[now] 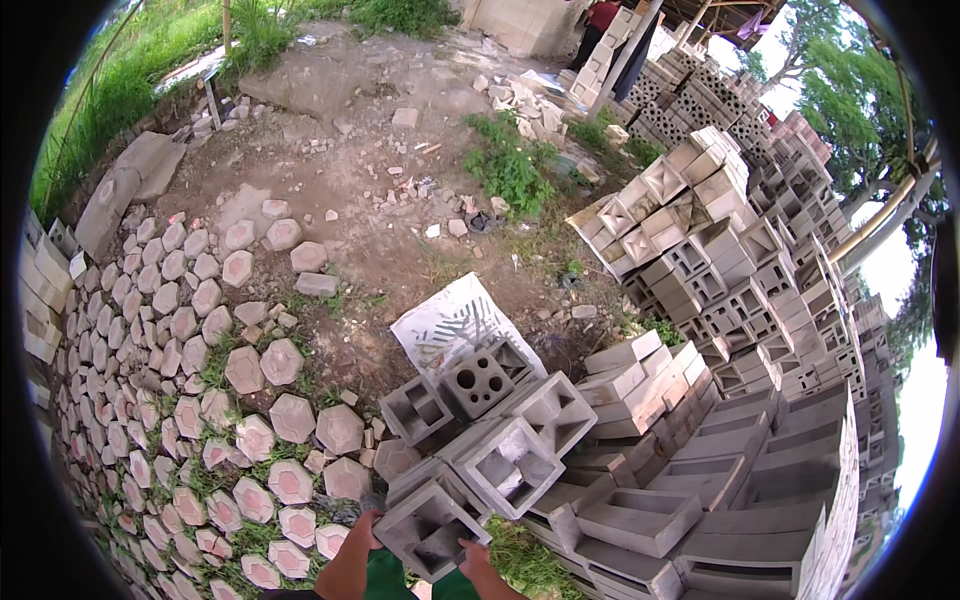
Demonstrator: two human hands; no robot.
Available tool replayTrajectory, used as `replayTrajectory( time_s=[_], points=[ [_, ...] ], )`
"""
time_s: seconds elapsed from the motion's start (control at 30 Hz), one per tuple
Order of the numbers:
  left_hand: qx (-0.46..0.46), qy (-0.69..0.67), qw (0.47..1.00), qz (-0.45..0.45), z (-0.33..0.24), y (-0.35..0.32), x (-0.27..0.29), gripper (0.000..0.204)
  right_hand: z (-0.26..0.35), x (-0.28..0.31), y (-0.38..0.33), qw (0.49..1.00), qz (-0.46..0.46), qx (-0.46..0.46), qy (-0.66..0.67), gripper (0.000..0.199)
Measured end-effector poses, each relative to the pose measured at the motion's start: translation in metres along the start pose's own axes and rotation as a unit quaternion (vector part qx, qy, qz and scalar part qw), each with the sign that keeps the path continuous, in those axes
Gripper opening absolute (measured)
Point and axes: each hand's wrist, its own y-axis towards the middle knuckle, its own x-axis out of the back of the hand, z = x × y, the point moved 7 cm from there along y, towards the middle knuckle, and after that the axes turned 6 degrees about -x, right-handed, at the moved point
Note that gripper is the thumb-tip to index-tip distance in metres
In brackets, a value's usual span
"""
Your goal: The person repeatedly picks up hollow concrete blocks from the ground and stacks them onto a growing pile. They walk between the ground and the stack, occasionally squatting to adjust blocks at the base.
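A grey hollow concrete block (405, 513) is right in front of me at the bottom of the view, with its open cells facing up. My left hand (366, 532) grips its left side, and my right hand (476, 556) is closed on its lower right edge. The undersides of the fingers are partly hidden. Just beyond it, a second hollow block (476, 452) with two cells sits close against it. Farther off are another hollow block (572, 392), a block with round holes (478, 384) and a smaller-looking hollow block (412, 399).
Hexagonal pavers (292, 418) cover the ground at left, with grass between them. Tall stacks of blocks (690, 270) and low rows of blocks (640, 520) line the right. A white printed sack (450, 310) lies behind the group. A person (598, 18) stands far back.
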Motion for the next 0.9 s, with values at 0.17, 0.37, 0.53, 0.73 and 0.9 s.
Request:
replayTrajectory(
  time_s=[0.17, 0.37, 0.53, 0.73, 0.9],
  points=[
    [-0.007, -0.100, 0.992, 0.073, 0.007, -0.010, -0.009, 0.052, -0.003, 0.002, -0.005, 0.998, 0.010, -0.047, 0.033, 0.040],
    [-0.075, -0.120, 0.984, 0.110, 0.017, -0.010, -0.016, 0.065, 0.047, -0.021, -0.067, 0.997, 0.015, -0.078, -0.011, 0.039],
    [-0.098, -0.156, 0.972, 0.146, 0.021, 0.002, -0.014, 0.072, 0.055, -0.017, -0.081, 0.991, 0.032, -0.119, 0.044, 0.054],
    [-0.140, -0.113, 0.971, 0.159, 0.019, 0.011, -0.019, 0.064, 0.043, -0.010, -0.052, 0.980, -0.002, -0.186, 0.066, 0.056],
    [-0.166, -0.124, 0.961, 0.184, 0.017, 0.010, -0.026, 0.061, 0.031, -0.017, 0.005, 0.974, 0.123, -0.166, 0.093, 0.046]
  ],
)
